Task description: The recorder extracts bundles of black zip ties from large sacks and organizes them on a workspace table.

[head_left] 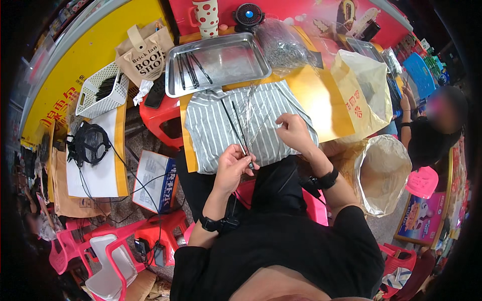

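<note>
Here we go: left hand has a pair of slim, straight, dark black sticks pinched near their lower ends, thumb and fingers closed, tips poking up and a touch left, away from the body. So the long axis runs roughly fore-and-aft, L hand right on it; right hand sits off to the R, well apart from the sticks, fingers curled in, thumb near the index. Can't tell if it's got a strand or nothing, tbh. Btwn the two hands: a loose spray of thin, shiny, see-thru strands, fanning out wispy over a soft grey cloth w/ white stripes, slightly rumpled. Cloth's on a smooth yellow tabletop. Just past it, a shallow rectangular tray of polished metal, rounded corners, w/ more thin black sticks lying on its L side. Next to that, R, a crinkly clear plastic bag, glossy, stuffed w/ fine stuff, contents too blurry to call.
</note>
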### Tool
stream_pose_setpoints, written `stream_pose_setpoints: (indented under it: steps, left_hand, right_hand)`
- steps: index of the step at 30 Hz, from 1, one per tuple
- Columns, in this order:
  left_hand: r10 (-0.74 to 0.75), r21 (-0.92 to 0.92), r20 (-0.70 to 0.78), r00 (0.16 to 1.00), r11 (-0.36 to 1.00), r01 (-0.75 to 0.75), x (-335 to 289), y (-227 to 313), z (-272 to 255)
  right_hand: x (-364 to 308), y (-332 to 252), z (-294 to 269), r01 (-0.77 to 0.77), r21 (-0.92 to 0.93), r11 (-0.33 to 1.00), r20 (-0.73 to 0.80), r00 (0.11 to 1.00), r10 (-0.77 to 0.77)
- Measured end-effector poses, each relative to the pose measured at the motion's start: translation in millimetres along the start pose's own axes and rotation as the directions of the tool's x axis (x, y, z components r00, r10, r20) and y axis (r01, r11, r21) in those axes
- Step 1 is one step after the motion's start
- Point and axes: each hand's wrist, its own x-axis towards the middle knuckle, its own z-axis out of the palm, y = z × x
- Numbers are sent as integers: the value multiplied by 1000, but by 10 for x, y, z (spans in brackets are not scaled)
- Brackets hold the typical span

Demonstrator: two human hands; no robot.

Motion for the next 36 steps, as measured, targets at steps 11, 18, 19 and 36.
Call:
stream_pose_setpoints:
  steps: [11,18,19,36]
  left_hand:
    - [-12,0,4,1000,1000,12,27,9,30]
    - [23,43,17,1000,999,-24,25,38,7]
    - [34,71,36,999,997,-36,36,29,-5]
    - [30,60,56,998,998,-33,-12,75,-65]
  right_hand:
    - [-156,177,-246,-286,481,828,309,940,146]
    - [-415,251,-179,-574,753,323,594,804,45]
    - [-437,226,-142,-546,765,341,576,817,18]
    - [-381,-47,456,-226,970,93,221,973,69]
